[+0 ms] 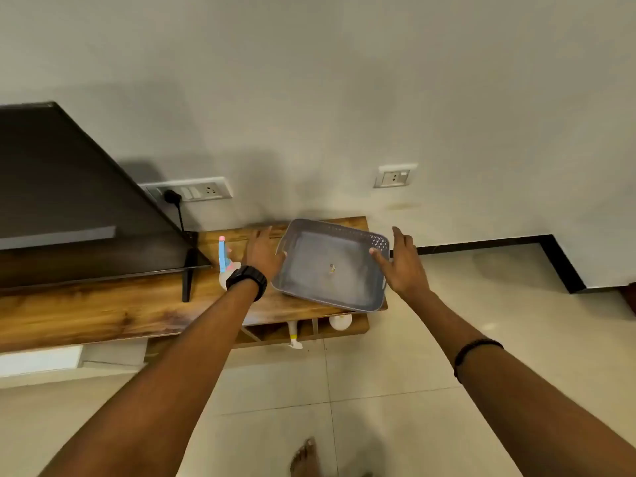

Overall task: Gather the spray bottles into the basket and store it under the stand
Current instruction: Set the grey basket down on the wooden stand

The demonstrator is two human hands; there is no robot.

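Observation:
A grey plastic basket (330,266) rests on the right end of the wooden stand (103,311), holding no bottles. My left hand (263,253) is open at its left side, thumb by the rim. My right hand (399,263) is open at its right side, thumb touching the rim. A white spray bottle with a blue and pink trigger (223,258) stands on the stand just left of my left wrist, partly hidden. On the shelf under the stand lies a white bottle with a yellow band (294,335), and a round white bottle (340,321) sits beside it.
A large dark TV (69,201) on thin black legs fills the stand's left part. A wall socket with a black plug (192,192) is behind it, another socket (395,175) further right. Pale floor tiles (413,356) spread in front; my bare foot (306,456) is at the bottom.

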